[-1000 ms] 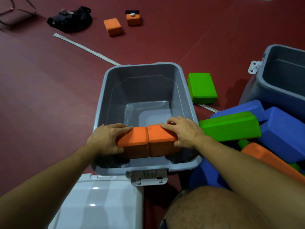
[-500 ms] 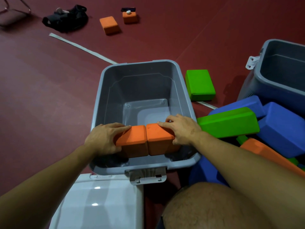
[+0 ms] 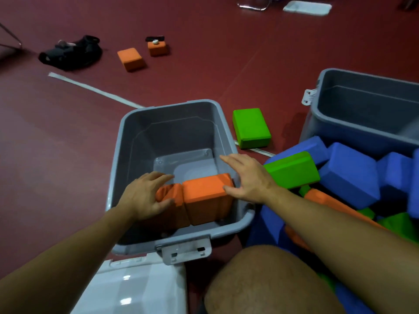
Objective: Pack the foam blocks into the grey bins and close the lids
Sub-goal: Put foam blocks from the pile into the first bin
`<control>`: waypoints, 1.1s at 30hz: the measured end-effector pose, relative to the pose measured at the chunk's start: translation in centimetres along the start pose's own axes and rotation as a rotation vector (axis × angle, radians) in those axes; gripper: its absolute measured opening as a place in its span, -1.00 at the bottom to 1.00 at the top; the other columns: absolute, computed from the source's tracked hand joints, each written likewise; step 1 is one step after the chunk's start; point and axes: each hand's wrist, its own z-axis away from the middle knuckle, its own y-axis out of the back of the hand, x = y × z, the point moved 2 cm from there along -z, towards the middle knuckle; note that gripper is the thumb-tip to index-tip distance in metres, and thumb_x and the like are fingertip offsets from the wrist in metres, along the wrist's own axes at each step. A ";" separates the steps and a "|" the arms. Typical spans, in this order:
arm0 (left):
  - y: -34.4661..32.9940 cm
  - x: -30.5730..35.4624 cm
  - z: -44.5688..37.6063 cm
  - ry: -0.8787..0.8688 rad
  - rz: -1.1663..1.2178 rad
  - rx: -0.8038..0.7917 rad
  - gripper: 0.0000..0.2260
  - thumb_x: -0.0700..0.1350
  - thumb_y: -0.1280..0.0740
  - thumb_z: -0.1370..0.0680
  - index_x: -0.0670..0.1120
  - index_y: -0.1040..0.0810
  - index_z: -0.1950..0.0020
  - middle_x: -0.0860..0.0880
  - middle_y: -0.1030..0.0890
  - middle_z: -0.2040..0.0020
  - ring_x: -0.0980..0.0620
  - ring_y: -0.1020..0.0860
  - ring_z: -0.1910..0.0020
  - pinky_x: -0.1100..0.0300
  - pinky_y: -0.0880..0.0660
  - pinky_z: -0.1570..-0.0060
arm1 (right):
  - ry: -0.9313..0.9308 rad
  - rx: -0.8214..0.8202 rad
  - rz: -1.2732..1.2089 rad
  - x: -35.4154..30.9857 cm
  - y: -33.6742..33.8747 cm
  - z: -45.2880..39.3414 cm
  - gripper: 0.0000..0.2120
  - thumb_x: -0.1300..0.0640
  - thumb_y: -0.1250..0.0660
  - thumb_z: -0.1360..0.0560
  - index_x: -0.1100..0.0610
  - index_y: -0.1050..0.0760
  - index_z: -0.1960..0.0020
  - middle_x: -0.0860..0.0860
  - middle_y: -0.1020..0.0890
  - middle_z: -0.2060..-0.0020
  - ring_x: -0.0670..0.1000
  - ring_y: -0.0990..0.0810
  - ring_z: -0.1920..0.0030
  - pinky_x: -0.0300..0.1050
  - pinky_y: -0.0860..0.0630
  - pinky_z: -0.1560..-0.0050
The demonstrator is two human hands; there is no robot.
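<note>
A grey bin (image 3: 118, 155) stands open on the red floor in front of me. Two orange foam blocks stand side by side against its near wall. My left hand (image 3: 145, 198) grips the left orange block (image 3: 173, 192), fingers over its top and thumb on its near face. The right orange block (image 3: 207, 197) stands free beside it. Just right of that block, my right hand (image 3: 248, 177) hovers over the bin's right rim with fingers spread, its thumb at the block's top corner. The far half of the bin floor is bare.
A second grey bin (image 3: 317, 114) stands at the right behind a pile of blue, green and orange blocks (image 3: 349, 177). One green block (image 3: 251, 128) lies beside the near bin. A white lid (image 3: 136, 286) and my knee (image 3: 272, 282) are nearest me. Two orange blocks (image 3: 131, 58) and a black bag (image 3: 70, 53) lie far back.
My right hand has lifted off the right orange block and spread open. My left hand has shifted its hold on the left block. Both blocks sit deeper in the bin.
</note>
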 end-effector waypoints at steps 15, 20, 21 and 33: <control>3.1 19.9 -13.1 -0.143 0.141 0.084 -0.35 0.33 -0.27 -0.41 0.12 -0.38 -0.46 -0.02 -0.48 -0.37 -0.09 -0.50 -0.29 -0.01 -0.50 -0.17 | -0.271 0.149 0.121 11.8 9.6 11.2 -0.10 -0.24 -0.28 -0.20 0.05 -0.30 -0.49 0.03 -0.47 -0.33 0.16 -0.50 -0.23 0.10 -0.49 -0.22; 1.1 23.6 -20.7 -0.126 0.159 0.068 -0.20 0.37 -0.13 -0.27 0.03 -0.42 -0.44 -0.15 -0.55 -0.24 -0.17 -0.52 -0.23 0.01 -0.48 -0.16 | -0.222 0.184 0.046 15.4 7.9 9.9 -0.06 -0.33 -0.35 -0.19 0.01 -0.29 -0.49 0.02 -0.45 -0.36 0.10 -0.48 -0.28 0.07 -0.45 -0.28; 0.5 24.0 -22.3 -0.119 0.168 0.070 -0.21 0.36 -0.14 -0.27 0.01 -0.44 -0.42 -0.16 -0.56 -0.20 -0.17 -0.53 -0.20 0.01 -0.48 -0.15 | -0.211 0.180 0.030 16.3 7.4 9.5 -0.05 -0.34 -0.37 -0.19 0.00 -0.28 -0.50 0.01 -0.44 -0.37 0.08 -0.46 -0.30 0.04 -0.43 -0.29; -6.7 23.2 -35.6 0.161 0.269 -0.041 -0.43 0.20 -0.36 -0.50 0.05 -0.37 -0.47 -0.25 -0.44 -0.30 -0.26 -0.48 -0.24 -0.04 -0.41 -0.24 | -0.117 0.101 -0.305 20.4 6.2 2.2 -0.03 -0.30 -0.49 -0.21 -0.04 -0.23 -0.52 -0.07 -0.51 -0.30 0.00 -0.48 -0.25 0.08 -0.40 -0.29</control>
